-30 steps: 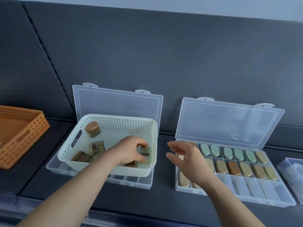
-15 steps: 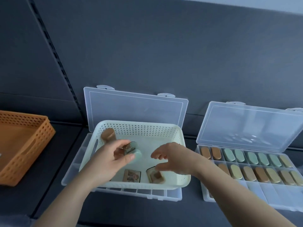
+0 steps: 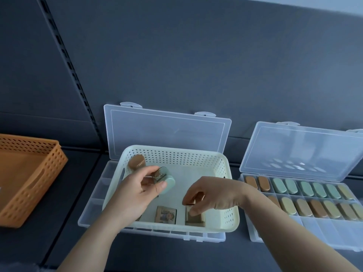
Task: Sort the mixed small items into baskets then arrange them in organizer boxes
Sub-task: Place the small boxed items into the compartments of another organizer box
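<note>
My left hand (image 3: 137, 191) is over the white basket (image 3: 176, 154) and pinches a mint-green piece (image 3: 167, 180) between thumb and fingers, lifted clear of the basket floor. My right hand (image 3: 214, 195) reaches in from the other side, fingertips curled onto the upper end of a tan block (image 3: 195, 216) that stands against the near wall. Just beside that block lies a picture-faced block (image 3: 166, 214), and a brown piece (image 3: 136, 162) leans in the far left corner. The basket sits on top of the left organizer box (image 3: 98, 193) (its clear lid stands open behind). The right organizer box (image 3: 324, 230), also open, has brown, green and tan ovals in its back two rows. The orange basket (image 3: 49, 169) stands well apart on my left.
</note>
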`<act>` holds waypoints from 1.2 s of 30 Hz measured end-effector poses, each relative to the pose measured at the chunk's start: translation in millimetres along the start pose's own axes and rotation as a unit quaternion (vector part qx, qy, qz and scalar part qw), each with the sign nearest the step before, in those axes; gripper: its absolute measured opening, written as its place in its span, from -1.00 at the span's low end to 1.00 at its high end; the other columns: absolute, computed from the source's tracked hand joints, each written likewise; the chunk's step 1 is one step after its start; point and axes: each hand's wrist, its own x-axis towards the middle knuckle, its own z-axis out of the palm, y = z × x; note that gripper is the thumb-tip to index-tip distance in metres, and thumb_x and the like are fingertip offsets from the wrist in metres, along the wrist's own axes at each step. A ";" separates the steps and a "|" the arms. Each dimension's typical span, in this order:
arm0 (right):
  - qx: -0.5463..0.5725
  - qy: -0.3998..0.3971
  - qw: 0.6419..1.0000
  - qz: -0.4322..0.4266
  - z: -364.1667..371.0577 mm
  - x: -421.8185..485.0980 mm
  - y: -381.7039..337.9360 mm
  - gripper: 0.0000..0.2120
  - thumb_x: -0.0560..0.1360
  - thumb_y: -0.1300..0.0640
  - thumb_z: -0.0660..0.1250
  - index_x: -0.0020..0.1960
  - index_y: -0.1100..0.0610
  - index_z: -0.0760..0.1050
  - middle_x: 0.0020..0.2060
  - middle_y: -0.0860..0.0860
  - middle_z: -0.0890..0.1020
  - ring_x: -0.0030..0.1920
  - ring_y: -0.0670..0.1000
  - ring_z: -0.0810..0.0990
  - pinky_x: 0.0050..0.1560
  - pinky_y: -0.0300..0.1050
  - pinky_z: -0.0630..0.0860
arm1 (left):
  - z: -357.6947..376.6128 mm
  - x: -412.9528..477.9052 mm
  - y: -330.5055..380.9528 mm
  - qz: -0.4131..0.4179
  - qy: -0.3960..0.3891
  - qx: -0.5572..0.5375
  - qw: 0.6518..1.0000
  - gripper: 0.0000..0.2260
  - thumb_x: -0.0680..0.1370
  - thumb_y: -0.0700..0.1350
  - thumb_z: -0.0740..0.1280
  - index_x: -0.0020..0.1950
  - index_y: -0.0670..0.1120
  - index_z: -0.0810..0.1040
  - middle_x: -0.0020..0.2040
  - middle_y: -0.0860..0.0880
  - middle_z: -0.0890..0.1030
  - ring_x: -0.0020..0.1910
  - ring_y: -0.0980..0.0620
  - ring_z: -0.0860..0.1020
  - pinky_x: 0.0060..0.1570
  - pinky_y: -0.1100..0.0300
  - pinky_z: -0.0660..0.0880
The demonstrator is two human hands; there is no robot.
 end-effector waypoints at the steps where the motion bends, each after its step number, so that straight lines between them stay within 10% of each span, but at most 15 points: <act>1: 0.012 0.015 1.000 -0.005 -2.7 -4.7 0.5 -0.69 0.47 0.05 0.39 0.20 0.03 0.57 0.04 -0.14 0.63 -0.08 -0.25 0.54 -0.02 -0.39 0.40 | 0.0 -0.6 1.9 0.003 0.005 -0.005 1.000 -0.66 0.50 0.01 0.40 0.25 0.18 0.45 0.05 0.30 0.55 -0.05 0.46 0.53 -0.15 0.51 0.43; 5: 0.144 0.149 0.977 -0.046 -17.9 -37.6 12.7 -0.76 0.51 0.14 0.36 0.15 -0.05 0.58 -0.05 -0.11 0.62 -0.09 -0.17 0.56 -0.06 -0.30 0.49 | 4.6 -6.6 16.4 0.034 0.008 -0.056 0.998 -0.62 0.48 0.12 0.31 0.29 0.29 0.41 0.10 0.32 0.52 0.03 0.46 0.51 -0.08 0.48 0.44; 10: 0.526 0.234 0.807 -0.128 -17.2 -94.8 54.8 -0.64 0.46 0.25 0.31 0.25 0.23 0.49 0.02 0.19 0.56 -0.03 0.09 0.60 -0.01 -0.11 0.56 | 43.1 -15.4 51.3 0.041 -0.024 -0.271 0.961 -0.73 0.63 -0.02 0.14 0.24 0.16 0.55 0.15 0.11 0.57 0.09 0.03 0.59 0.05 0.19 0.54; 17: 0.649 0.327 0.680 -0.102 5.0 -163.7 122.3 -0.71 0.51 0.35 0.18 0.20 0.30 0.51 0.02 0.19 0.64 0.00 0.09 0.62 0.01 -0.07 0.58 | 138.2 -27.6 91.8 0.015 -0.147 -0.355 0.923 -0.70 0.43 -0.03 0.38 0.16 0.02 0.56 0.01 -0.03 0.57 0.13 -0.08 0.61 0.25 0.03 0.46; 25: 0.620 0.446 0.645 -0.012 35.6 -208.2 181.3 -0.66 0.48 0.35 0.32 0.24 0.17 0.44 0.01 0.28 0.63 0.05 0.24 0.63 0.08 0.06 0.60 | 243.3 -39.5 105.0 0.127 -0.156 -0.036 0.979 -0.65 0.52 -0.01 0.38 0.28 0.17 0.43 0.19 0.15 0.52 0.08 0.26 0.55 0.09 0.34 0.51; 36: 0.388 0.521 0.753 0.103 58.2 -231.4 208.1 -0.68 0.43 0.24 0.44 0.11 -0.05 0.56 -0.14 -0.01 0.65 -0.22 -0.15 0.59 -0.20 -0.35 0.50 | 306.4 -33.6 98.0 0.209 -0.103 0.266 0.935 -0.59 0.56 0.08 0.27 0.40 0.06 0.40 0.19 0.12 0.38 0.03 0.15 0.50 0.07 0.27 0.49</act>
